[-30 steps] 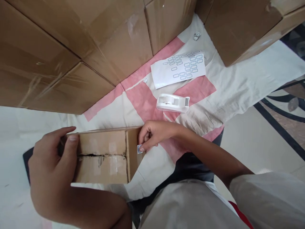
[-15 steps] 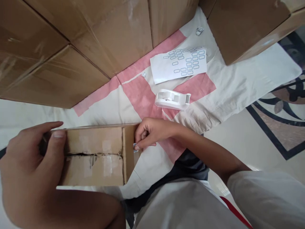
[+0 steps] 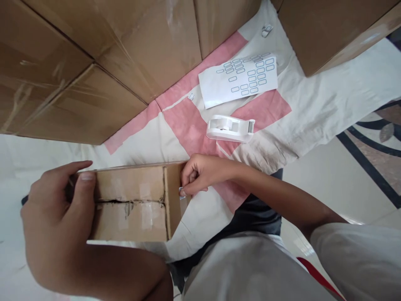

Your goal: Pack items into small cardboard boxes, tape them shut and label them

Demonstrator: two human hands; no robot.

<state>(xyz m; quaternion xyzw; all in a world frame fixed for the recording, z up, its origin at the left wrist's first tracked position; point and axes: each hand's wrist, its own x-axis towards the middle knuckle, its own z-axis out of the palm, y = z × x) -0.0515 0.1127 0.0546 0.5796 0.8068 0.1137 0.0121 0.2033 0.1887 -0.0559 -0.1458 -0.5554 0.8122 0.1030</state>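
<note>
A small brown cardboard box [image 3: 128, 221] lies on the cloth in front of me, a rough seam running along its taped top. My left hand [image 3: 59, 217] grips the box's left end, thumb on the top face and the other fingers over the far side. At the opposite end, my right hand [image 3: 200, 175] pinches a small blue-edged sticker [image 3: 182, 192] against the box's right face. Part of that sticker is hidden by the thumb and fingertips.
Large taped cartons [image 3: 150, 50] stand along the back, and another carton [image 3: 326, 33] is at the upper right. A white tape dispenser [image 3: 232, 128] and a sheet of blue-outlined stickers [image 3: 219, 90] lie on the white and pink cloth [image 3: 269, 144]. Scraps of backing [image 3: 267, 31] lie farther off.
The whole view has shifted slightly, so most things appear a little farther right. Both hands keep their places on the box, and the right one still pinches the sticker at its end.
</note>
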